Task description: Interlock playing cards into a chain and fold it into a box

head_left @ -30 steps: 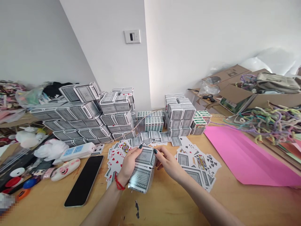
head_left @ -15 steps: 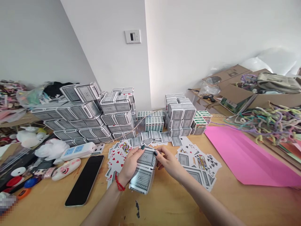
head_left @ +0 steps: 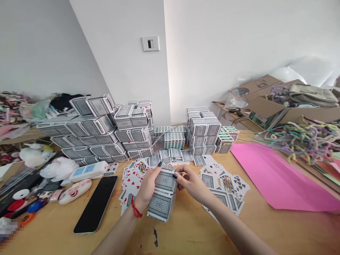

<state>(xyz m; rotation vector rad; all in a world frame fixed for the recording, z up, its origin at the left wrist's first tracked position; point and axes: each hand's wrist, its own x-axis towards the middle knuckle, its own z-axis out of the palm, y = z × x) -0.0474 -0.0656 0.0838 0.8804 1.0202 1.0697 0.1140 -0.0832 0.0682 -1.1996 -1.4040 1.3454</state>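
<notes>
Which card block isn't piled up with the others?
The card block in the left hand, with the right hand at its far right corner. It's above the bare tabletop; the others sit in stacks near the wall.

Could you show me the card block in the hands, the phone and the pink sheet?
Card block [head_left: 161,195], head view: near the seam between two card backs.
Phone [head_left: 96,204], head view: middle of its screen.
Pink sheet [head_left: 283,180], head view: its middle.

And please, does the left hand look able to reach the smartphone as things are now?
Probably yes, if the left hand first lets go of the playing-card block: the uncovered smartphone lies to that hand's left, with only tabletop and flat playing cards between.
</notes>
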